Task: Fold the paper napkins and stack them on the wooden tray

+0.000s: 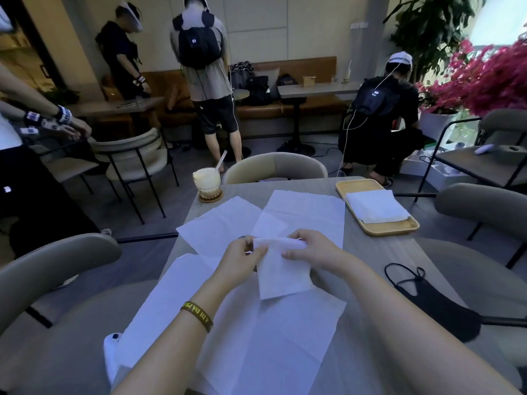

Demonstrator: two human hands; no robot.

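I thought the half-folded napkin point(281, 276) could easily go crooked. It was held only along its top edge, so the loose lower part might swing and the crease land off-square, or the thin tissue might tear if the hands pulled apart. The left hand point(242, 256) pinched the top-left corner, thumb against curled fingers. The right hand point(310, 252) nipped the top edge likewise. The wooden tray point(353, 185) sat at two o'clock, bearing a folded stack point(376, 206). Unfolded sheets point(219, 223) lay at eleven.
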